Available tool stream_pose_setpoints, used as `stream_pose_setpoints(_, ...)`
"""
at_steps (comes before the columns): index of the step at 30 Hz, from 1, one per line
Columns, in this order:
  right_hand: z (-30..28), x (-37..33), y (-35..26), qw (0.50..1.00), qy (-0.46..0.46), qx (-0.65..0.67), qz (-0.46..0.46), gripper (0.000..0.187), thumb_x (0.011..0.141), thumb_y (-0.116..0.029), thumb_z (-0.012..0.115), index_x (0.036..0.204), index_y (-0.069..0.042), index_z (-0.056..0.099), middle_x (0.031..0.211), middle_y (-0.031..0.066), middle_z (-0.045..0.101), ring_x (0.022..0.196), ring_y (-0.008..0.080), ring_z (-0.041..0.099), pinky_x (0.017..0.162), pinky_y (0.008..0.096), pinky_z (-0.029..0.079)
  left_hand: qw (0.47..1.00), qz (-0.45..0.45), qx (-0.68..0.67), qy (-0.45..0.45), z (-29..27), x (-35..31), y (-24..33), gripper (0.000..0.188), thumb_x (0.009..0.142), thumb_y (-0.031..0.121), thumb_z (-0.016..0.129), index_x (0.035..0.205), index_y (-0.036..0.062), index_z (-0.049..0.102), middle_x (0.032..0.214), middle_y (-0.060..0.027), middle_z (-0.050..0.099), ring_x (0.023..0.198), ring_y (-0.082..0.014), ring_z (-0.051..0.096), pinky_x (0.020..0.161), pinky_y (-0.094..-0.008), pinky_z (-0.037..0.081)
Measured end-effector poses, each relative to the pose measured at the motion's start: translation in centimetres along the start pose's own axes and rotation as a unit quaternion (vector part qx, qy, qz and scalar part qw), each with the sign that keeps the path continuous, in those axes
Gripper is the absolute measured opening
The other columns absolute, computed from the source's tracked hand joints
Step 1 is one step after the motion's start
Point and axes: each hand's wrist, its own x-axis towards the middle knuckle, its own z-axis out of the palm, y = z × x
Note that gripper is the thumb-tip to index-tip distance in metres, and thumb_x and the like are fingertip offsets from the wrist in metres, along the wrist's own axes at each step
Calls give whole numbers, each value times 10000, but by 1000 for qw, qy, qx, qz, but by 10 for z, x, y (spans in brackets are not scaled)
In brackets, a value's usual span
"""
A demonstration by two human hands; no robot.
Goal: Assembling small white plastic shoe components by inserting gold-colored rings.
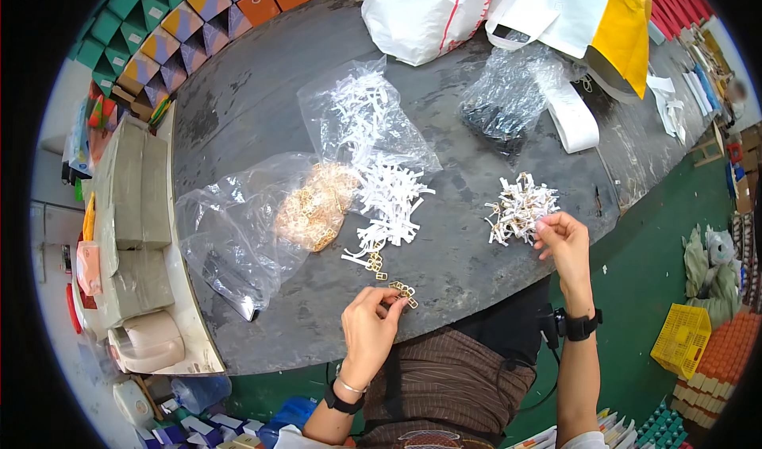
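Observation:
My left hand [370, 326] is closed at the near edge of the table, thumb and forefinger pinched on a small gold buckle [410, 299]. More loose gold buckles [373, 263] lie just beyond it. My right hand [565, 246] has its fingers curled together against a pile of short white strips with gold buckles on them [520, 207]; what sits between its fingertips is hidden. Between the hands, farther off, plain white strips [390, 203] spill from a clear plastic bag [321, 104]. Beside them, another clear bag holds many gold buckles [313, 211].
A phone [232, 286] lies under clear plastic at the left. Farther back are a white sack [425, 12], a white and yellow bag [556, 12], dark goods in clear wrap [504, 100] and a white roll [573, 119]. Boxes [163, 44] line the far left edge.

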Motion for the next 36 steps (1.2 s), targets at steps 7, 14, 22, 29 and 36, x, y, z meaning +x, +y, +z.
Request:
stream_pose_setpoints(7,36,-9,-22,974,183,-76,-108,151,863,-82,659,978,0,605,773,57,627,619,96,597,497,230,457,999,2,49,3,10,11,-4,114,729,44,768,808,15,692,754,-70,639,505,-147,559,507,-266,425)
stream_pose_setpoints(14,141,-31,-14,939,-76,-178,-286,86,816,-44,644,900,-57,632,803,109,603,643,272,620,572,359,485,998,19,55,-20,9,16,-1,122,712,60,778,790,30,689,717,-62,609,494,-149,529,499,-278,417)
stream_pose_setpoints(22,176,-17,1,904,-91,-293,-298,92,783,-57,682,852,-54,622,783,101,556,647,328,600,566,413,464,999,20,38,-26,9,18,-4,169,687,64,794,814,28,689,689,-57,584,482,-152,504,488,-285,407)
stream_pose_setpoints(29,162,-22,0,920,-111,-271,-261,96,815,-90,653,848,-51,571,857,114,558,696,360,610,606,445,479,996,73,40,-12,15,16,-8,170,682,53,793,818,32,692,711,-56,588,474,-159,487,475,-294,396)
stream_pose_setpoints(36,152,-24,7,924,-92,-261,-263,91,787,-92,693,799,-50,613,821,105,577,653,327,599,585,411,464,997,66,41,-27,19,14,-5,143,710,22,765,833,31,691,742,-66,596,478,-146,502,475,-281,394)
